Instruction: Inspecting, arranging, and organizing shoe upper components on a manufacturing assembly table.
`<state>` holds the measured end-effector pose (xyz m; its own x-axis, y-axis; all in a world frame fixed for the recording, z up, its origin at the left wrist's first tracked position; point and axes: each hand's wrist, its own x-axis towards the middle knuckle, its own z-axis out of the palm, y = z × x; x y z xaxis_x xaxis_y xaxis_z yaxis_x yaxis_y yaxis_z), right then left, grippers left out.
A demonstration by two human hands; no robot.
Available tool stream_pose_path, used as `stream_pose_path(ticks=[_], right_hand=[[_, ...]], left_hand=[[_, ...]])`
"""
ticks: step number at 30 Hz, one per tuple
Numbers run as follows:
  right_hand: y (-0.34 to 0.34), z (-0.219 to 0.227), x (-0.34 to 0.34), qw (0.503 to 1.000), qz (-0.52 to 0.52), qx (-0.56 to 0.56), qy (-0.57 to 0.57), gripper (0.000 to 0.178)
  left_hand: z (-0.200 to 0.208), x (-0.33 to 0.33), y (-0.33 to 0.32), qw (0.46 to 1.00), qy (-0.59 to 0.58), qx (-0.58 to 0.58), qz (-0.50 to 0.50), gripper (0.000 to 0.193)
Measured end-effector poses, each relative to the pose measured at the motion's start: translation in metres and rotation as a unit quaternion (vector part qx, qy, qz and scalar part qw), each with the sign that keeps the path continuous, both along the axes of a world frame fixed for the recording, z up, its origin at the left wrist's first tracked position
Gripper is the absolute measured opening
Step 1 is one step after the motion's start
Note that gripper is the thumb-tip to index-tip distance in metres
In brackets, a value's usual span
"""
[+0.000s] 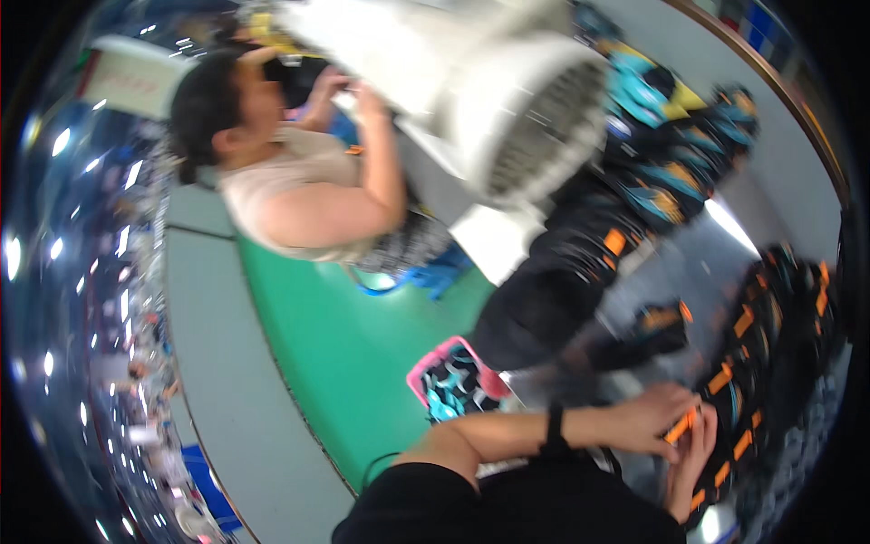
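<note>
Both my hands meet at the lower right, around a small orange tag [681,424]. My left hand [648,417], with a black band on its wrist, is closed with its fingertips on the tag. From below, my right hand [696,453] reaches up and pinches the same tag between thumb and fingers. Just right of my hands runs a row of black fabric pieces [766,349] with orange tags. What the held tag is joined to is hidden by my fingers.
Ahead lies a long stack of black, cap-like pieces [539,308] on a grey metal table [648,290]. A large white machine [526,109] stands beyond. A pink-rimmed basket [419,379] of scraps sits on the green floor. A co-worker [308,199] works at the upper left.
</note>
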<state>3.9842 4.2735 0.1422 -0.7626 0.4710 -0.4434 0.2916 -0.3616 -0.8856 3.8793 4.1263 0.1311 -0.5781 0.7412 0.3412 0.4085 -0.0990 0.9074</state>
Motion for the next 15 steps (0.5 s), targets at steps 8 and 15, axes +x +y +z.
stream_pose_path(ticks=[8, 15], right_hand=[[0.006, -0.016, -0.001, 0.993, 0.119, 0.023, -0.012, 0.020], [0.048, -0.007, 0.015, 0.795, 0.133, 0.588, -0.069, 0.017]], left_hand=[[0.022, -0.036, -0.030, 0.962, 0.091, -0.250, 0.070, 0.047], [-0.014, -0.043, -0.010, 0.876, 0.192, -0.434, 0.086, 0.015]])
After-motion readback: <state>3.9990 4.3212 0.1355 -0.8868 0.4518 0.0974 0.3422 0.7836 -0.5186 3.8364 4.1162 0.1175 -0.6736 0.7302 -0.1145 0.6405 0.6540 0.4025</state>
